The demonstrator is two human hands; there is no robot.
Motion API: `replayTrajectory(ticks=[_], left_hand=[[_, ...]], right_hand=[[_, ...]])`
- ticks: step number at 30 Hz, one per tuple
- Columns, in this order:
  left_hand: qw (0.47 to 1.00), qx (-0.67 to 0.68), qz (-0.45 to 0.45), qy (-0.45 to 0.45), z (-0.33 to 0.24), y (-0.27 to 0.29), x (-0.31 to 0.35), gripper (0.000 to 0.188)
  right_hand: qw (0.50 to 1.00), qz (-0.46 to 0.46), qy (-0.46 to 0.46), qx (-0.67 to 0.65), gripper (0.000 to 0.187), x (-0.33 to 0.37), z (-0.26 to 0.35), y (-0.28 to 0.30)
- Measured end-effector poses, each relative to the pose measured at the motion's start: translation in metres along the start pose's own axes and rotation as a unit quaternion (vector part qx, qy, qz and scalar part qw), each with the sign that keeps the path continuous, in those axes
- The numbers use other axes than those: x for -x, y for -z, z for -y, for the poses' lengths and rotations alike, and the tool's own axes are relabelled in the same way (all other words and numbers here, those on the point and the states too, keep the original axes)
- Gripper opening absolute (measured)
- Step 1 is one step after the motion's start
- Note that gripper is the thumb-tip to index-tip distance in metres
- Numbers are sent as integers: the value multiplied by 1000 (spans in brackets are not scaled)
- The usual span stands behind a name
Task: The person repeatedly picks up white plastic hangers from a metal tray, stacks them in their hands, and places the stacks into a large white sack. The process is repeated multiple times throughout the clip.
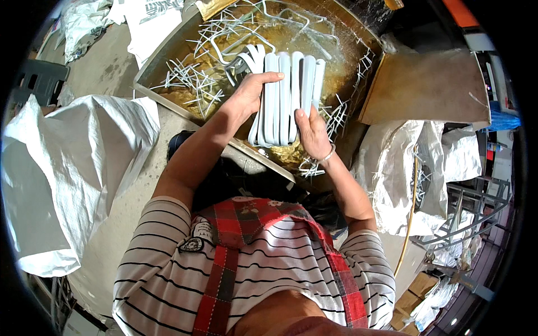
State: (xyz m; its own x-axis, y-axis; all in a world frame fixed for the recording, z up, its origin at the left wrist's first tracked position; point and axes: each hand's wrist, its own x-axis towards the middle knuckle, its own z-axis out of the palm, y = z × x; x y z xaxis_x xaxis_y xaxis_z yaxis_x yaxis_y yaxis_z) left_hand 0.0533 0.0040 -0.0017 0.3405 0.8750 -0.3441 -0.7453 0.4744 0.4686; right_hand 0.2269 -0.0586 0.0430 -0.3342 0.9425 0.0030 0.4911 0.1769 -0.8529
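Between my two hands is a bundle of pale white, flat looped strips (pixel 284 101), standing side by side in long narrow loops. My left hand (pixel 249 96) grips its left side, the thumb laid across the front. On the right side, my right hand (pixel 314 133) closes round the lower part, its thumb on the front and the other fingers mostly hidden behind. More curled white strip ends spread from the bundle's upper left. Beneath it is a wide metal tray (pixel 163 96) holding cloudy yellowish liquid and thin white offcuts (pixel 193 84).
To the left a large white woven sack (pixel 84 168) lies on the concrete floor. A brown board (pixel 428 87) stands at the tray's right, above another white sack (pixel 386 162) and a thin yellow pole (pixel 413 207). A metal frame (pixel 471 215) is farther right.
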Motion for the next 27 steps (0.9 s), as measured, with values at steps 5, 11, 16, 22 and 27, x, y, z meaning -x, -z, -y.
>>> replayTrajectory(ticks=[5,11,16,22,27], left_hand=[[997,58,28,42,6,15,-15,31],[989,107,100,25,15,14,-11,41],[991,26,132,-18,10,6,-5,78],[985,23,172,-11,4,8,-6,61],[994,-112,20,-7,-11,-4,7,32]], right_hand=[[997,49,15,-57,34,4,2,-9],[979,44,-99,-174,42,0,-18,-28],[978,55,-131,-156,49,-8,-26,-32],[954,23,-216,-205,55,-15,8,-33],[981,-91,-134,-103,44,-13,18,-47]])
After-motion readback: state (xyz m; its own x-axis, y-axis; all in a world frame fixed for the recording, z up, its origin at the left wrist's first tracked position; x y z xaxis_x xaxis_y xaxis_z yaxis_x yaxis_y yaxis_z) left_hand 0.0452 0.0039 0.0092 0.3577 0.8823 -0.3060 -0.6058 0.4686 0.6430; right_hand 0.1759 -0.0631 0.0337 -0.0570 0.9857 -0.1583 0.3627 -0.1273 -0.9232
